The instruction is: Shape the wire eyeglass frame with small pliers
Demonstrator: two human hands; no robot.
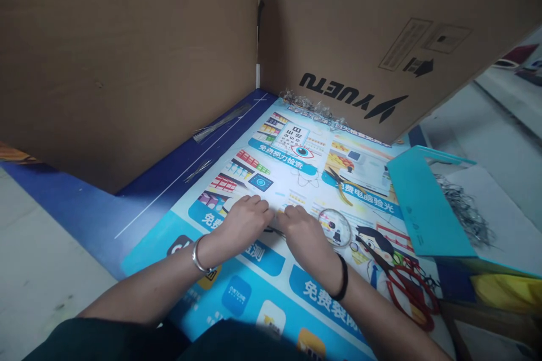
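My left hand [245,221], with a silver bangle at its wrist, is closed in a loose fist. Close beside it, my right hand [305,237] is also closed, a black band around its wrist. Something thin and dark shows just below and between the fingers, too small to name. To the right of my right hand lies a ring-shaped coil of thin wire [349,231]. Beyond the hands are a wire bent into a flower-like outline [305,179] and pliers with yellow handles [346,194]. Red-handled scissors [409,287] lie near my right forearm.
A printed poster sheet [237,296] covers the surface. Brown cardboard panels [169,39] stand around the far side. Thin straight wires [199,170] lie at left, tangled clippings [309,102] along the back. A teal box [427,203] at right holds wire pieces [466,211].
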